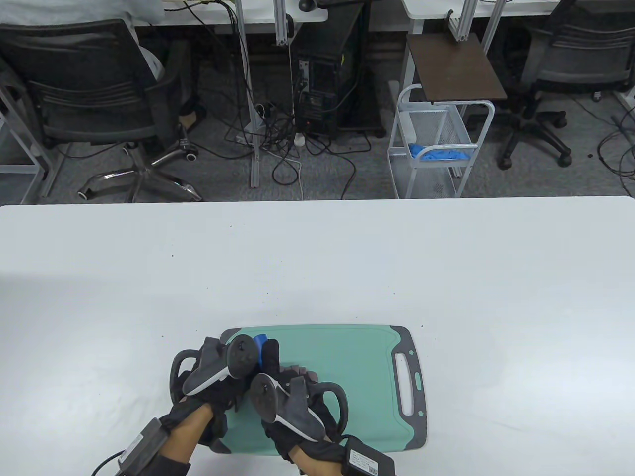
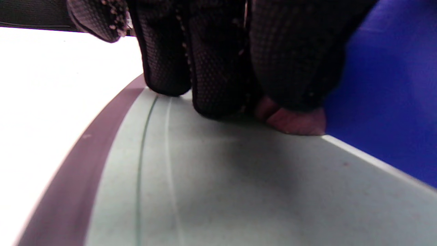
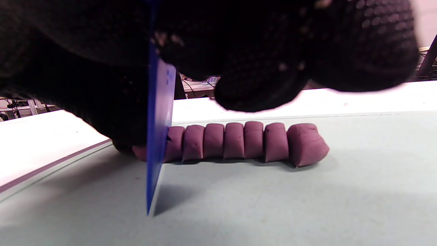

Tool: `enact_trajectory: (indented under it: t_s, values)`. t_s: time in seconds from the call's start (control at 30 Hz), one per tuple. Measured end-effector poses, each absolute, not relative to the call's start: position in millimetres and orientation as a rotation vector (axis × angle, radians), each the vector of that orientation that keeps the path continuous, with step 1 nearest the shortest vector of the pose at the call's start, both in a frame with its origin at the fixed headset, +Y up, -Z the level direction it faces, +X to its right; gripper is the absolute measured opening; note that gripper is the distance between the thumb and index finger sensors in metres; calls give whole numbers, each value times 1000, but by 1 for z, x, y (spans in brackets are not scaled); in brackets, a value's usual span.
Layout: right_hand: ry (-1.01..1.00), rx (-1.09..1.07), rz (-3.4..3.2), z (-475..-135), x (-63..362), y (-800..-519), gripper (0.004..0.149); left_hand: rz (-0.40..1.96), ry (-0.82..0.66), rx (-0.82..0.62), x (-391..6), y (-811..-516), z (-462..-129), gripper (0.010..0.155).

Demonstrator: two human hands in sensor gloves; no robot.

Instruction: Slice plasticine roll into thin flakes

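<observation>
A green cutting board (image 1: 357, 362) with a grey rim is lying on a white table (image 1: 317, 258) at about six o'clock of the table view, its handle slot at the three o'clock end. Both gloved hands are working over the board's nine o'clock half. The right hand (image 1: 297, 396) is gripping a blue scraper (image 3: 158, 136), fingers curled closed around its upper part; in the right wrist view the blade is standing upright, its lower edge reaching down to the board (image 3: 273, 205). The purple plasticine roll (image 3: 239, 141) is lying on the board just behind the blade, running from the blade toward three o'clock in that view; it is showing seven cut pieces resting side by side and touching, the piece at the three o'clock end being the widest. The blade is crossing the roll's nine o'clock end. The left hand (image 1: 213, 377) is sitting at nine o'clock of the right one; in the left wrist view its fingers (image 2: 211, 68) are pointing down with their tips pressing on the board (image 2: 239, 198) near its rim, and a pinkish-purple bit (image 2: 293, 118), whether plasticine or a bare fingertip cannot be told, is showing beneath them, touching the blue blade (image 2: 392, 85) at three o'clock. Whether the left hand is holding anything cannot be told. Office chairs (image 1: 94, 94) and a wire cart (image 1: 436, 144) are standing at twelve o'clock beyond the table.
</observation>
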State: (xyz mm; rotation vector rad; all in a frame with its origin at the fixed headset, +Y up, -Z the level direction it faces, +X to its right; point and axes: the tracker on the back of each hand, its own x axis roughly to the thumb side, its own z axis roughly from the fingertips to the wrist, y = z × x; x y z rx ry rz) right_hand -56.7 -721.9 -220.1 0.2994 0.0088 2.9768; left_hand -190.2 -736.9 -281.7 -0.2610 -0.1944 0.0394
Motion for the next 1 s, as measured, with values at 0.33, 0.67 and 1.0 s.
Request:
enact_trajectory:
  t_s: [0.33,0.67,1.0]
  values:
    - [-1,269,2968,-231,-62,-723,83,35,-194,-260,-189,-737,-281,46]
    - [35,238,2885,-233,-48,-723,84,66,-185,-364,-193,-734,-279,48]
    - [-23,138,2655,-228,-12,-691,83,41,-170,-306,-193,-736,-278,46]
